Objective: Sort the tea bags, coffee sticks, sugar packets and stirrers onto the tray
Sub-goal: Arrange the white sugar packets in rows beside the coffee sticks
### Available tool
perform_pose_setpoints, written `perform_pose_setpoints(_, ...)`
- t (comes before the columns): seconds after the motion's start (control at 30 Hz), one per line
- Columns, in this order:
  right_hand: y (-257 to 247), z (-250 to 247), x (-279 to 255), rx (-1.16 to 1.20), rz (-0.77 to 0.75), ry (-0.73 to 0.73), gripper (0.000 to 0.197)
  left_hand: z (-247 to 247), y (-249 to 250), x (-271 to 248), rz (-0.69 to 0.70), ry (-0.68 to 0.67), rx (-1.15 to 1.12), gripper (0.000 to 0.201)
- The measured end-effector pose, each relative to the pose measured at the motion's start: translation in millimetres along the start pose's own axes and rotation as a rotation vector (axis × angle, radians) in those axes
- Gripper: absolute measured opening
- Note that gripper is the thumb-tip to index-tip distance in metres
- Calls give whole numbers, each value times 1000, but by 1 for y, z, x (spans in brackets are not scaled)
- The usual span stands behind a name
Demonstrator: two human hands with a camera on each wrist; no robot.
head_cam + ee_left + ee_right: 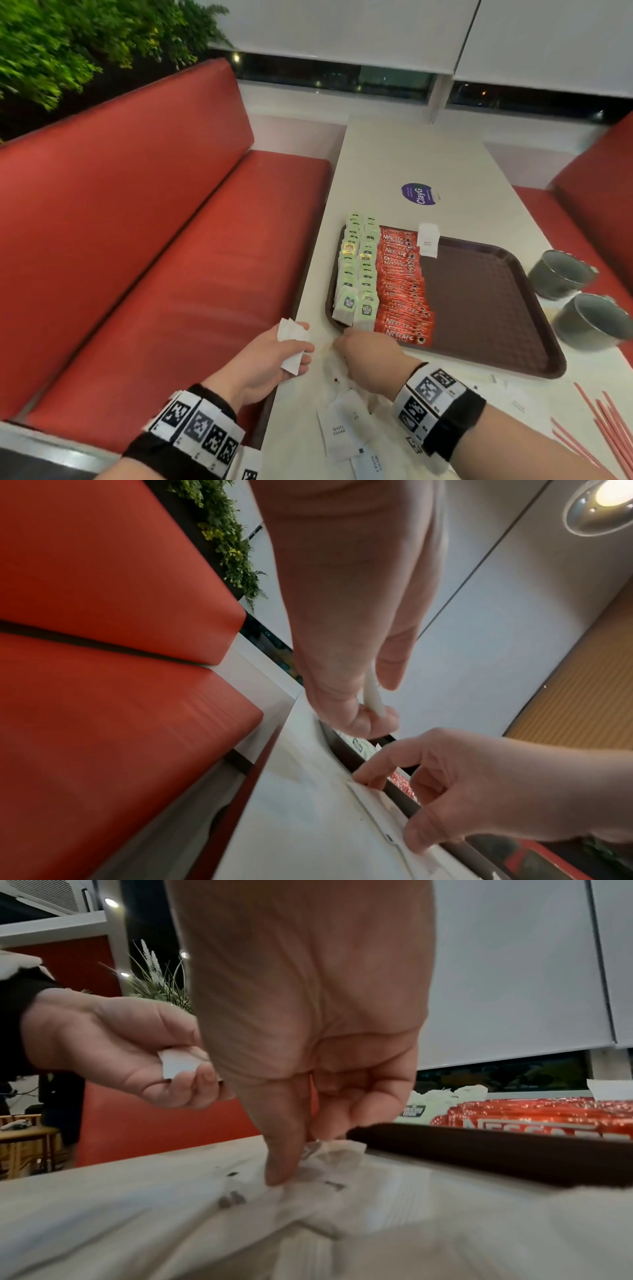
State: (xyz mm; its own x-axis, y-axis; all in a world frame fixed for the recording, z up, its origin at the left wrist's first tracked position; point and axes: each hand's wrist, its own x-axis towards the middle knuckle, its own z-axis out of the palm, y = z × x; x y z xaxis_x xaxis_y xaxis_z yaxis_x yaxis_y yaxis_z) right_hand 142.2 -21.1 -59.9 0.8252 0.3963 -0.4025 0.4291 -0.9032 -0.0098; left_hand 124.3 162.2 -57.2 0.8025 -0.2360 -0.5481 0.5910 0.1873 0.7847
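Two hands gathering white sugar packets at the near edge of the table, just in front of the tray

The left hand (274, 359) has its fingers and thumb curled round a small stack of sugar packets (292, 342), held off the table's left edge; the right hand (370, 359) reaches down with thumb and fingers bent, pinching at a loose packet (329, 1156) on the table (411, 161) just beside the near rim of the brown tray (479, 298). On the tray, green tea bags (356, 274) lie in two rows along the left side, red coffee sticks (404, 287) overlap in a row touching them, and one sugar packet (428, 240) lies at the far edge. More sugar packets (346, 431) lie scattered under the right wrist, pink stirrers (603, 431) lie on the table at the right, and two grey cups (561, 274) stand beside the tray's right rim
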Motion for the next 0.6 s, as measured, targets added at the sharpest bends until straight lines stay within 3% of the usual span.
perform_pose_setpoints(0.13,1,-6,-2,3,-6,-10,31,3,-6,4,20,-31,142,46)
perform_pose_setpoints(0.23,0,-16,-10,-7,-30,-40,28,12,-8,6,103,-32,407,53)
perform_pose_setpoints(0.37,-3,-38,-28,-55,-74,-14,32,34,-9,14,232,-76,762,45)
perform_pose_setpoints(0.43,0,-46,-35,-27,-113,83,34,50,-5,14,276,-62,758,39)
perform_pose_setpoints(0.5,9,-50,-43,132,-137,295,35,65,0,13,310,-45,652,34)
perform_pose_setpoints(0.6,35,-47,-52,504,44,676,39,87,12,14,360,-47,325,31)
